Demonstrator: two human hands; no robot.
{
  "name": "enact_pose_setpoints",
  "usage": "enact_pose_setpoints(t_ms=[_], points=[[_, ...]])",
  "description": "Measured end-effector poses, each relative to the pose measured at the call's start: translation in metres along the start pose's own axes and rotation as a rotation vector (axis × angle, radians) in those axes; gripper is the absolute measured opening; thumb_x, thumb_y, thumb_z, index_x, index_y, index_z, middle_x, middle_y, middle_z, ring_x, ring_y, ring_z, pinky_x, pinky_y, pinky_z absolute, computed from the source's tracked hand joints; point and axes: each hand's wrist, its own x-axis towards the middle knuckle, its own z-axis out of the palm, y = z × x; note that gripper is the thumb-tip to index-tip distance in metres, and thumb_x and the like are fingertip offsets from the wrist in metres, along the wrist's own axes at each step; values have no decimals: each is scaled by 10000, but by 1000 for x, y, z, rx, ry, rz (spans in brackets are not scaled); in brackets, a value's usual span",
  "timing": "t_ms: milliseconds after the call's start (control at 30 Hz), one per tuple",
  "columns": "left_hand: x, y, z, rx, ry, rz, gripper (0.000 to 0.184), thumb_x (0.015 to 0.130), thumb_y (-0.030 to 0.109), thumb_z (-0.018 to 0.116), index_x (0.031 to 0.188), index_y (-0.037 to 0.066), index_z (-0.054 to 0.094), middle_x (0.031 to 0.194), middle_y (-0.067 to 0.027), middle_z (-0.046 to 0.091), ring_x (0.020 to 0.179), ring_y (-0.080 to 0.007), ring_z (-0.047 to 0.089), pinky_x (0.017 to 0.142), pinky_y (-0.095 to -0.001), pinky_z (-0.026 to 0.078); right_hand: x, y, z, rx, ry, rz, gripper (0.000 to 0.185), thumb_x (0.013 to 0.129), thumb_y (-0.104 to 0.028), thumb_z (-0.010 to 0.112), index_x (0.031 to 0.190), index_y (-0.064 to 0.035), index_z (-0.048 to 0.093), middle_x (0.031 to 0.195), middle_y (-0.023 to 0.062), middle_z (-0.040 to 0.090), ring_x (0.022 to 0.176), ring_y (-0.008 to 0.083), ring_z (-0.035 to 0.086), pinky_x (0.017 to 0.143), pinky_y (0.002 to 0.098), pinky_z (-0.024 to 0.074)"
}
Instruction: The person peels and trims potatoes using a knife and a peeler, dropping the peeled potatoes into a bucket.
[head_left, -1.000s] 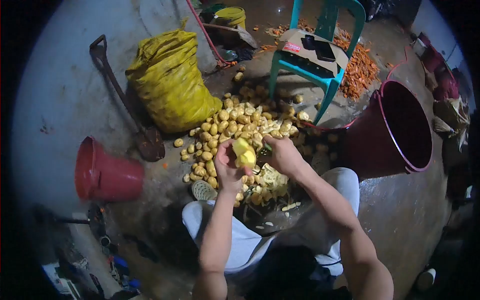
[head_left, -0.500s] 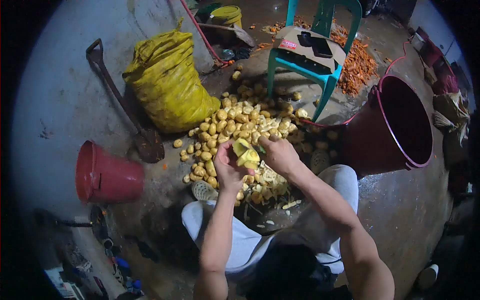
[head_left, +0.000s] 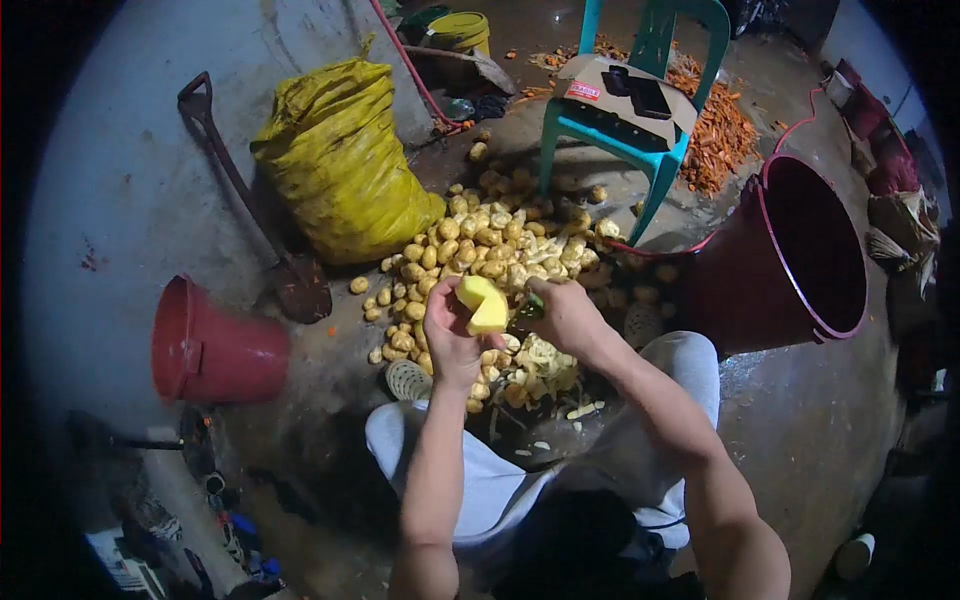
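Observation:
In my left hand is a peeled yellow potato, held up with the fingers wrapped around its side. My right hand is closed on a small green peeler, just right of the potato; its blade is too small to make out. Beneath and beyond both hands spreads a heap of potatoes on the wet floor. Pale peelings lie below my hands, between my legs.
A full yellow sack leans by the wall beside a shovel. Red buckets stand left and right. A green chair carries a cardboard box. Behind it lie carrots; a yellow pail stands farther back.
The potato has turned in my left hand, showing a smooth bare face, and the loose peel on it is gone. My right hand has shifted slightly down and right.

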Motion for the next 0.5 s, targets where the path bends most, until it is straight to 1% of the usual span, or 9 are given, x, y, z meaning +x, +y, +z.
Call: enact_pose_setpoints(t_ms=[67,100,133,200,233,367,433,467,500], points=[[-1,2,2,-28,67,-47,701,635,-60,815,1214,12,425,1082,-117,582,910,-183,629,564,-286,607,-8,-1,11,-116,188,-268,350,774,-251,750,1027,-84,575,918,213,638,754,411,649,653,478,531],[1,1,2,23,84,-56,692,639,-101,792,1205,7,409,1069,-126,585,881,-196,640,547,-321,621,-13,-6,13,-120,196,-306,305,806,-213,691,1055,-121,540,885,189,592,691,410,640,609,488,524],[0,-1,1,25,87,-56,692,639,-101,792,1205,7,409,1069,-126,585,881,-196,640,547,-321,621,-14,-8,15,-119,193,-307,305,806,-213,691,1055,-121,540,885,189,592,691,410,640,609,488,524],[-2,-6,2,95,28,96,704,622,-99,804,1196,8,411,1057,-129,590,866,-197,644,552,-318,620,-17,-8,18,-219,211,-324,296,800,-162,648,1071,-131,532,874,188,571,661,413,634,579,497,517],[-2,-7,4,63,20,87,724,606,-80,827,1192,11,411,1050,-127,593,852,-199,644,548,-327,623,-17,-8,15,-224,198,-315,299,788,-130,617,1072,-139,526,877,187,553,662,407,638,568,503,514],[-2,-3,7,39,41,37,740,591,-32,863,1182,9,420,1027,-115,603,854,-184,643,587,-304,610,-14,-9,11,-236,228,-302,280,788,-116,615,1054,-122,529,870,202,566,658,414,632,580,505,514],[-4,-7,4,107,46,-3,759,577,48,903,1175,0,437,1014,-107,612,858,-172,642,638,-286,593,-2,3,13,-220,230,-202,276,788,-124,626,1048,-101,533,862,222,588,676,426,630,602,513,513],[-4,-7,3,130,44,-19,768,573,74,917,1173,-3,443,1009,-104,615,859,-168,641,656,-280,587,-1,8,13,-217,237,-195,276,788,-124,626,1048,-101,533,862,222,588,676,426,630,602,513,513],[-3,-4,4,53,37,-48,815,536,145,946,1169,-8,455,1006,-94,620,865,-160,638,702,-275,572,0,6,10,-187,191,-193,276,790,-129,630,1046,-93,534,858,230,597,695,430,632,612,517,511]])
